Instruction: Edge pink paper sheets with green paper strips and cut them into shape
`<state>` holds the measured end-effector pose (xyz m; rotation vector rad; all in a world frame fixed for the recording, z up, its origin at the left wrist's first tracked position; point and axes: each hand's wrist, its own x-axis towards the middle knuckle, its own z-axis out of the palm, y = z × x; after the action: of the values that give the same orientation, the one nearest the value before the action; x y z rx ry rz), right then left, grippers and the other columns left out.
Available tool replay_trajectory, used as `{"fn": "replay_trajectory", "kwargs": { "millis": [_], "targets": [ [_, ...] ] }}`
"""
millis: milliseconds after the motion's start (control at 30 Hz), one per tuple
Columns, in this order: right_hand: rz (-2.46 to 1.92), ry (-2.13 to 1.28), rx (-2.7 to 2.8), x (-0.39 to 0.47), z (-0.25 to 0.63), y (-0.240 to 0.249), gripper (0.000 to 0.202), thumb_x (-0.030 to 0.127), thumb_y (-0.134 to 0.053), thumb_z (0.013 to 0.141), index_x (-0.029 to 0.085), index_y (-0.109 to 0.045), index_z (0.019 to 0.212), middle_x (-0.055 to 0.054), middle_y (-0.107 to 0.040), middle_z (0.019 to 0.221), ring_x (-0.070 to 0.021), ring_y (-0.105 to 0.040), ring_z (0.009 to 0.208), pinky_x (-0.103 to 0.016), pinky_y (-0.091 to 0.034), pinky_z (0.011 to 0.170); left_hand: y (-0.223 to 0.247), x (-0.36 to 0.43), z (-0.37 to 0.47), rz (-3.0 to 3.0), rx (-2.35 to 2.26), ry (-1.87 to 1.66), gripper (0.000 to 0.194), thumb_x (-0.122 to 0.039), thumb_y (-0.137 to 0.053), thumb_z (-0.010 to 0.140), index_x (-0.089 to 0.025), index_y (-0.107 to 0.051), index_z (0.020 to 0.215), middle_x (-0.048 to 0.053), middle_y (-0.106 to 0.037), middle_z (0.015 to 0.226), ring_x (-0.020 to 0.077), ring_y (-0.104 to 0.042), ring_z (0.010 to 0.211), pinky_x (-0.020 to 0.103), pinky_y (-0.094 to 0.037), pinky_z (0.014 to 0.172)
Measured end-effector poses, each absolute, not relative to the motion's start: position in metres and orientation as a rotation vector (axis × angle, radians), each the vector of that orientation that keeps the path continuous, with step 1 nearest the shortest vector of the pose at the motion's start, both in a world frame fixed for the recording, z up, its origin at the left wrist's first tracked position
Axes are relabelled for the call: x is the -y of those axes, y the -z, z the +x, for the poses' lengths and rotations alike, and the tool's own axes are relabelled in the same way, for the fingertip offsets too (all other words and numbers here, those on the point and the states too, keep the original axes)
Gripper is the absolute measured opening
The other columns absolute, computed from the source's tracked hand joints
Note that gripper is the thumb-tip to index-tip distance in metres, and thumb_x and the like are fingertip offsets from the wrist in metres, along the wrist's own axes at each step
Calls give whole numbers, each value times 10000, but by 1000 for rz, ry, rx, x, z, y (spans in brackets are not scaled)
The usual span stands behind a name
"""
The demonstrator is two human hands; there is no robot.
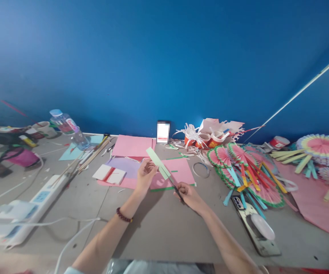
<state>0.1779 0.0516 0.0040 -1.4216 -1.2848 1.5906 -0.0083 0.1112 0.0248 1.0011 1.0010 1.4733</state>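
A pale green paper strip (156,158) slants between my two hands, above the middle of the table. My left hand (146,175) pinches it along its left side, with a dark beaded bracelet on that wrist. Black-handled scissors (178,191) sit in my right hand (188,196), fingers closed round the handles. Their blades meet the strip's lower end; how far they cut into it cannot be made out. Beneath lies a pink sheet (184,171) with green strips along its edges. A lilac sheet (127,167) and a white pad with a red band (109,174) are left of my left hand.
A phone (163,132) leans on the blue wall. Paper fans (263,190), another phone (255,232) and a metal ring (201,170) are on the right. A power strip (35,205) with cables, wooden sticks (94,154) and a tilted bottle (67,123) occupy the left.
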Motion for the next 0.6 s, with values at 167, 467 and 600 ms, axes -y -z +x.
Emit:
{"fn": "replay_trajectory", "kwargs": {
  "millis": [167, 467, 600],
  "targets": [
    [-1437, -1587, 1283, -52, 178, -3, 354, 464, -663, 631, 213, -423, 701, 120, -372, 468, -47, -301, 393, -196, -227, 407, -24, -111, -8, 998, -995, -1476, 382, -303, -762, 639, -183, -585, 956, -31, -588, 691, 99, -591, 607, 191, -446, 522],
    [-1417, -1596, 1282, -53, 181, 7, 357, 458, -683, 639, 215, -432, 712, 109, -405, 491, -52, -341, 403, -192, -247, 405, -16, -114, -8, 985, -1002, -1500, 385, -318, -767, 625, -187, -583, 937, -30, -607, 665, 102, -595, 588, 187, -441, 496],
    [-1426, -1606, 1246, -53, 180, 5, 389, 467, -707, 602, 216, -427, 701, 114, -390, 463, -52, -318, 387, -196, -228, 394, -11, -117, -7, 969, -962, -1499, 407, -315, -784, 591, -191, -574, 917, -45, -587, 625, 97, -582, 569, 180, -435, 483]
  ]
}}
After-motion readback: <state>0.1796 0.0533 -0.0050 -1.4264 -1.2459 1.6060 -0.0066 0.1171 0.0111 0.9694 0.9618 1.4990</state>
